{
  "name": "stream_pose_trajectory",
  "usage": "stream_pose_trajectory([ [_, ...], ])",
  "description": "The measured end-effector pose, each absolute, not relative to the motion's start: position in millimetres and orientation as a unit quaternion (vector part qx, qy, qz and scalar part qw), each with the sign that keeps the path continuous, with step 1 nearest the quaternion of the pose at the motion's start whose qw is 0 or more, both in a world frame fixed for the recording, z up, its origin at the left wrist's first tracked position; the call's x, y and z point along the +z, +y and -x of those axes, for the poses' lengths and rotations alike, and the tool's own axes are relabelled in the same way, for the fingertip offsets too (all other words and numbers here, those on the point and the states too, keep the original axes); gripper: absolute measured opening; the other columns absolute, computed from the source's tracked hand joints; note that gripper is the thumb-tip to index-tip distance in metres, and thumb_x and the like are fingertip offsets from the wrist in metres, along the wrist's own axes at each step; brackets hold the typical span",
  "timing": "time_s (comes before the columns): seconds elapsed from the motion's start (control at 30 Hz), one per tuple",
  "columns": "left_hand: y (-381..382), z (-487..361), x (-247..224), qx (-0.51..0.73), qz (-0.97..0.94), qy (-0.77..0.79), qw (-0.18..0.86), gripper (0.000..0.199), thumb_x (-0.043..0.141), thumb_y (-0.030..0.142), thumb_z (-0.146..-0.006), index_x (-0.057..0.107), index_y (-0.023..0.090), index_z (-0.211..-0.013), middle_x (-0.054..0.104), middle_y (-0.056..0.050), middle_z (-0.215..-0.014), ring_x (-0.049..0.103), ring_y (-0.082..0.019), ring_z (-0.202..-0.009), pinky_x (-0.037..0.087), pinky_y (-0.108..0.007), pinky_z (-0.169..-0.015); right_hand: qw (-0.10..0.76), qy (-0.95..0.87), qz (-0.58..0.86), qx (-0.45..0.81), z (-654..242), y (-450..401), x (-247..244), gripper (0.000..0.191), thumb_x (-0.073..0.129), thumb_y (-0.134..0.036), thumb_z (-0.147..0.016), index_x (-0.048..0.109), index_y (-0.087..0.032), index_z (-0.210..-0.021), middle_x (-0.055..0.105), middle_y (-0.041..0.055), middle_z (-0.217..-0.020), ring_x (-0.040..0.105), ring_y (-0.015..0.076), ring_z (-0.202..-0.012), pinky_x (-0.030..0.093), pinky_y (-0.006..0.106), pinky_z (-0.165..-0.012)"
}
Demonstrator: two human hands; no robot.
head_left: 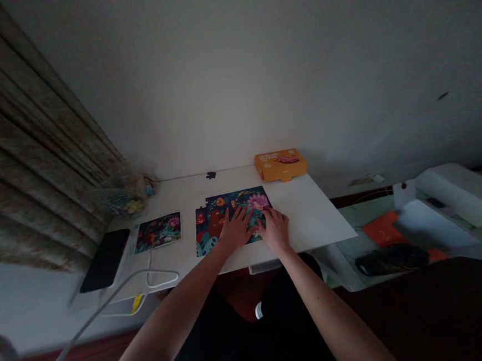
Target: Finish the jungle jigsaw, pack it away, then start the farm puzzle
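Observation:
A dark, colourful jigsaw puzzle [215, 222] lies on the white table, with a gap at its upper left corner. My left hand [236, 229] rests on the middle of it, palm down with the fingers spread. On the puzzle's right edge is my right hand [275, 229], its fingers bent a little and apart, touching the pieces. Both hands cover part of the picture. One loose dark piece [211, 175] sits near the table's back edge. To the left lies a small picture card [159, 232] with a similar design.
An orange box [280, 165] stands at the back right of the white table [315, 219]. At the left are a black tablet-like object [105, 260], a clear plastic bag [127, 195] and a white cable [162, 271]. A low shelf [350, 250] with items is at the right.

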State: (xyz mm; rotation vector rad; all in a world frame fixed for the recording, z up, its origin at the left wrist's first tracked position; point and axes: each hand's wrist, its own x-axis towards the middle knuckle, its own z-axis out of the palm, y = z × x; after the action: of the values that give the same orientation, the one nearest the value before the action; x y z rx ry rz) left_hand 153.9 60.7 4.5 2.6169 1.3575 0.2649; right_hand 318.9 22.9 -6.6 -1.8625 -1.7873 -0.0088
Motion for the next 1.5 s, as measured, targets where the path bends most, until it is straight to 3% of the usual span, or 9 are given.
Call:
stream_pose_trajectory([
  [0.23,51,-136,3,0.097,-0.872,0.472,0.083,0.058,0.043,0.048,-0.106,0.041,0.028,-0.16,0.036,-0.012,-0.168,0.032,-0.032,-0.156,0.015,-0.064,-0.127,0.293,-0.668,0.684,-0.007,-320,24,-9,0.023,0.057,-0.031,-0.099,0.069,-0.022,-0.117,0.07,0.0141,-0.126,0.06,0.0306,-0.116,0.036,0.046,-0.101],
  [0.4,28,-80,4,0.124,-0.871,0.471,0.062,0.054,0.045,0.047,-0.105,0.048,0.028,-0.156,0.044,-0.01,-0.164,0.038,-0.029,-0.153,0.014,-0.058,-0.129,0.298,-0.688,0.662,-0.014,-320,20,-6,0.024,0.055,-0.031,-0.101,0.069,-0.022,-0.118,0.071,0.0135,-0.129,0.06,0.0302,-0.119,0.034,0.05,-0.108],
  [0.63,3,-27,-4,0.124,-0.867,0.481,0.052,0.057,0.046,0.046,-0.104,0.048,0.024,-0.156,0.044,-0.011,-0.163,0.042,-0.029,-0.151,0.027,-0.054,-0.127,0.221,-0.789,0.573,0.009,-297,31,-4,0.036,0.053,-0.036,-0.104,0.065,-0.023,-0.135,0.06,0.0125,-0.15,0.049,0.0309,-0.143,0.034,0.054,-0.118],
  [0.87,0,-30,-5,0.148,-0.864,0.478,0.059,0.054,0.05,0.043,-0.104,0.052,0.021,-0.153,0.045,-0.012,-0.162,0.043,-0.029,-0.15,0.032,-0.052,-0.125,0.17,-0.789,0.589,0.037,-275,47,-11,0.05,0.044,-0.045,-0.107,0.056,-0.02,-0.148,0.054,0.0138,-0.156,0.044,0.0325,-0.148,0.027,0.059,-0.123],
  [1.0,5,-29,-2,0.172,-0.857,0.48,0.074,0.046,0.056,0.042,-0.102,0.06,0.023,-0.144,0.057,-0.012,-0.153,0.054,-0.03,-0.14,0.039,-0.052,-0.119,0.152,-0.787,0.596,0.052,-276,43,-8,0.056,0.04,-0.049,-0.107,0.053,-0.017,-0.151,0.05,0.0145,-0.159,0.04,0.0314,-0.151,0.024,0.058,-0.125],
  [1.1,34,-34,3,0.215,-0.837,0.494,0.093,0.037,0.055,0.037,-0.102,0.065,0.025,-0.136,0.065,-0.009,-0.142,0.06,-0.027,-0.131,0.046,-0.048,-0.113,0.135,-0.787,0.598,0.067,-275,42,-2,0.059,0.039,-0.05,-0.107,0.052,-0.014,-0.152,0.047,0.0146,-0.16,0.039,0.0316,-0.152,0.021,0.057,-0.126],
  [1.27,132,-52,12,0.284,-0.789,0.534,0.108,0.035,0.055,0.024,-0.098,0.066,0.019,-0.131,0.065,-0.012,-0.137,0.06,-0.025,-0.129,0.047,-0.043,-0.114,0.143,-0.778,0.607,0.073,-274,43,1,0.056,0.043,-0.048,-0.106,0.054,-0.015,-0.15,0.049,0.0131,-0.159,0.04,0.0316,-0.151,0.022,0.056,-0.126],
  [1.37,192,-62,16,0.214,-0.771,0.591,0.099,0.043,0.052,0.018,-0.097,0.06,0.016,-0.139,0.061,-0.013,-0.144,0.058,-0.023,-0.133,0.045,-0.039,-0.116,0.156,-0.775,0.608,0.073,-273,43,-1,0.053,0.045,-0.047,-0.105,0.058,-0.017,-0.147,0.051,0.0126,-0.158,0.043,0.0309,-0.149,0.023,0.056,-0.126],
  [1.5,244,-71,17,0.164,-0.766,0.615,0.09,0.046,0.051,0.017,-0.097,0.057,0.012,-0.142,0.055,-0.018,-0.152,0.052,-0.027,-0.14,0.041,-0.042,-0.118,0.162,-0.775,0.607,0.072,-273,44,-5,0.052,0.048,-0.048,-0.104,0.059,-0.018,-0.146,0.053,0.0125,-0.157,0.044,0.0319,-0.148,0.024,0.059,-0.125],
])
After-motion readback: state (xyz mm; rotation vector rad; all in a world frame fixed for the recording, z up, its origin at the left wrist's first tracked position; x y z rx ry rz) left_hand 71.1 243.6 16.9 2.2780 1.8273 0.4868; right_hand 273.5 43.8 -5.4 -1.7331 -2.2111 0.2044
